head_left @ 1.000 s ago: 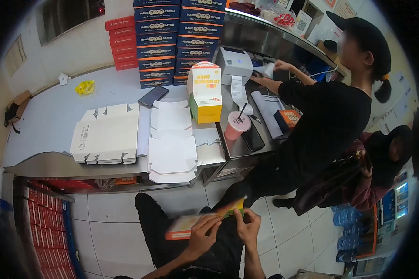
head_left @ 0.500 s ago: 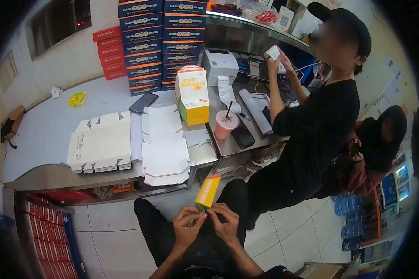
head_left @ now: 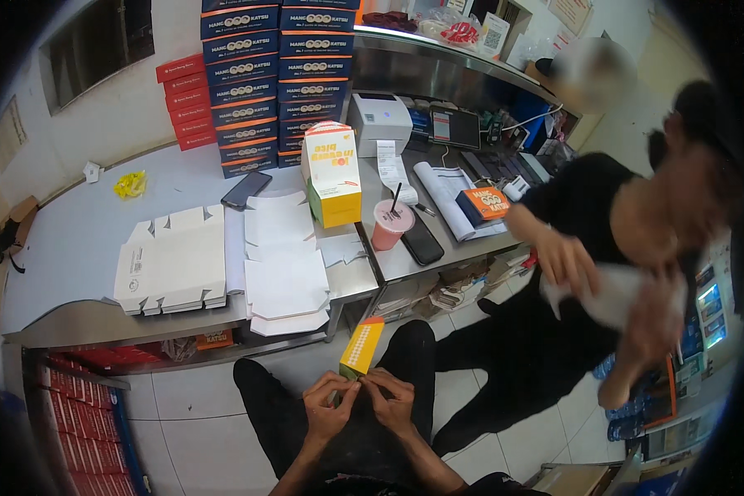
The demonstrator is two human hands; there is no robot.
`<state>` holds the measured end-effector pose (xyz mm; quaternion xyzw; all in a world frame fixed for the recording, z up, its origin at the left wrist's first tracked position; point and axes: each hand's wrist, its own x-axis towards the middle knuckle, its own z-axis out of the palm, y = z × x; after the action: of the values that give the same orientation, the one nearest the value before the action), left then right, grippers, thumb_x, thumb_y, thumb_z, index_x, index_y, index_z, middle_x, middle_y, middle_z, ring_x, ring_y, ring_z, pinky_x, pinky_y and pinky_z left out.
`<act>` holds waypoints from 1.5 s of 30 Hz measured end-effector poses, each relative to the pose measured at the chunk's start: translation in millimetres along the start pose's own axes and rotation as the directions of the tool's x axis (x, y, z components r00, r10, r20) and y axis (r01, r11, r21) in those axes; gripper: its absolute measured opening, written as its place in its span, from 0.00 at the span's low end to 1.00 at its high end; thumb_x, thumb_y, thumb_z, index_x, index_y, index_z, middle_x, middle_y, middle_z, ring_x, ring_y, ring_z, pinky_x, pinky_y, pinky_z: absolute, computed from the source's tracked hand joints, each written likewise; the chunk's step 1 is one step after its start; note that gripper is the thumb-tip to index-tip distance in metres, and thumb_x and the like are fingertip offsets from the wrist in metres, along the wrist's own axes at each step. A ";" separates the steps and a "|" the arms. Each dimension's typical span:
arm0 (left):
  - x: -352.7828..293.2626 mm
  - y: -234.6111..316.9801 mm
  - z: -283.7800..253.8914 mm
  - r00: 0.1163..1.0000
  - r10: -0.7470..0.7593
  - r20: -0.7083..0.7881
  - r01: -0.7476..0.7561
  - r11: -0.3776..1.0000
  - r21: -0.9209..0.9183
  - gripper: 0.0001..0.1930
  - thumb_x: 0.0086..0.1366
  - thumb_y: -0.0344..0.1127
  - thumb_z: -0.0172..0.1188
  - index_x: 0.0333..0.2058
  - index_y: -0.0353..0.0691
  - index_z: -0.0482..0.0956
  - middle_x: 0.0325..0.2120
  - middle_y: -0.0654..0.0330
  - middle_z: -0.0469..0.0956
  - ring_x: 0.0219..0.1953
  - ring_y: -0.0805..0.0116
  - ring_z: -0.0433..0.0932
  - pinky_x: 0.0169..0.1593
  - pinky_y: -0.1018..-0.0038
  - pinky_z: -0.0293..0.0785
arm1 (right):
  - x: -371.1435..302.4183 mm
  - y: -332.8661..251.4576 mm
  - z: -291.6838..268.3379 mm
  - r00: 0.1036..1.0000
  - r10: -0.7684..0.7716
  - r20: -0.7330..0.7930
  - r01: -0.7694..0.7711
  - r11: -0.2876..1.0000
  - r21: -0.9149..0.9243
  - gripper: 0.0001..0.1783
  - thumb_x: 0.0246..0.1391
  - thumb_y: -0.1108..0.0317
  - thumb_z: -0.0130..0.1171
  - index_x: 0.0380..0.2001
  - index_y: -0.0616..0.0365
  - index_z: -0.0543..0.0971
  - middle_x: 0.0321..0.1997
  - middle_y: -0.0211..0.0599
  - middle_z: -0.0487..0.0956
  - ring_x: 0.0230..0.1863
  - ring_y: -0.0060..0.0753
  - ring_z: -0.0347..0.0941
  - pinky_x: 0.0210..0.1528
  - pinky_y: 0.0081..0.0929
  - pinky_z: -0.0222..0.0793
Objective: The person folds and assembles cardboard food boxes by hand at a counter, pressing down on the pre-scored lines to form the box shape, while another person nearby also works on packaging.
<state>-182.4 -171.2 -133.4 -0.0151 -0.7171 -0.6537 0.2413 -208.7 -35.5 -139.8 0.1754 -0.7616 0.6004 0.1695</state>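
Observation:
Above my lap I hold a small folding carton (head_left: 360,348), yellow with an orange end and a green lower end. My left hand (head_left: 329,405) pinches the green end from the left. The fingertips of my right hand (head_left: 390,400) close on the same end from the right, almost meeting the left ones. Ahead on the table, a larger white-and-yellow carton (head_left: 332,178) stands upright. Nearer me lie flat white carton blanks (head_left: 285,277), jutting past the table's front edge. To their left is a stack of flat cream cartons (head_left: 174,263).
Stacked dark blue boxes (head_left: 241,95) and red boxes (head_left: 185,103) stand at the back. A pink drink (head_left: 390,225), a black phone (head_left: 422,240) and a label printer (head_left: 379,122) occupy the right counter. Close on my right, a co-worker (head_left: 587,207) handles something white.
The co-worker has turned from the counter and leans toward my right with the white thing. An orange-and-blue box now shows on the counter. My hands keep their grip on the small carton.

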 end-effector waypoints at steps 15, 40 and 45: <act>6.0 10.3 -3.0 0.994 0.038 0.103 -0.027 0.994 -0.105 0.04 0.52 0.20 0.68 0.27 0.31 0.82 0.24 0.57 0.79 0.25 0.72 0.77 0.29 0.78 0.71 | 22.3 -19.3 -15.5 0.986 -0.169 -0.002 0.169 0.986 0.018 0.10 0.38 0.83 0.68 0.24 0.66 0.76 0.29 0.43 0.80 0.34 0.35 0.80 0.39 0.28 0.75; 25.2 5.5 2.3 0.992 -0.066 0.110 0.046 0.984 0.169 0.17 0.50 0.20 0.64 0.41 0.31 0.76 0.47 0.50 0.80 0.50 0.58 0.80 0.53 0.69 0.74 | 8.8 -21.9 -1.8 0.936 0.089 0.340 -0.102 0.995 0.021 0.24 0.47 0.83 0.56 0.50 0.59 0.78 0.52 0.44 0.77 0.58 0.39 0.70 0.62 0.36 0.61; 39.9 -21.9 8.9 0.982 0.070 0.173 -0.111 0.964 0.240 0.10 0.55 0.17 0.59 0.37 0.31 0.77 0.42 0.51 0.83 0.40 0.55 0.83 0.45 0.69 0.78 | 12.7 -6.9 -13.0 0.994 0.039 0.106 -0.016 0.979 -0.205 0.17 0.48 0.81 0.59 0.43 0.59 0.78 0.49 0.44 0.78 0.55 0.34 0.72 0.51 0.30 0.68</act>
<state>-227.9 -177.7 -139.4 -0.0710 -0.8091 -0.5435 0.2119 -216.0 -25.2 -125.1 0.1793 -0.8295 0.5111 0.1362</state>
